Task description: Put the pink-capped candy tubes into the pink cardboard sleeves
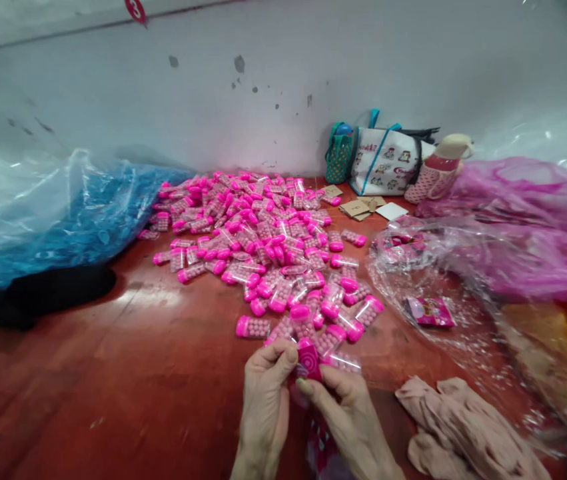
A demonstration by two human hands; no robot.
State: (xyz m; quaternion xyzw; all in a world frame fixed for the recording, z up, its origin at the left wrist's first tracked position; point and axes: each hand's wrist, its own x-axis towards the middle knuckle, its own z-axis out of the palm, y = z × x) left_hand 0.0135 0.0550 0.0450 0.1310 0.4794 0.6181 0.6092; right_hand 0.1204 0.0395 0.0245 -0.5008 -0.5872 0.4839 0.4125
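Observation:
My left hand (264, 400) and my right hand (350, 417) meet low in the middle, and both pinch a small pink printed packet (309, 362) between thumbs and fingers. Just beyond my fingers lies a big heap of clear little tubes with pink caps (263, 247), filled with pink balls, spread over the red floor (128, 373). A tube (344, 362) lies right behind my right hand. More pink packets (319, 445) show under my wrists.
A clear bag of blue pieces (58, 213) lies left. On the right are a pink plastic bag (523, 227), clear film with a pink packet (430, 311), beige cloth (468, 433). At the wall stand a tote bag (386, 163), a green basket (338, 157) and cards (363, 208).

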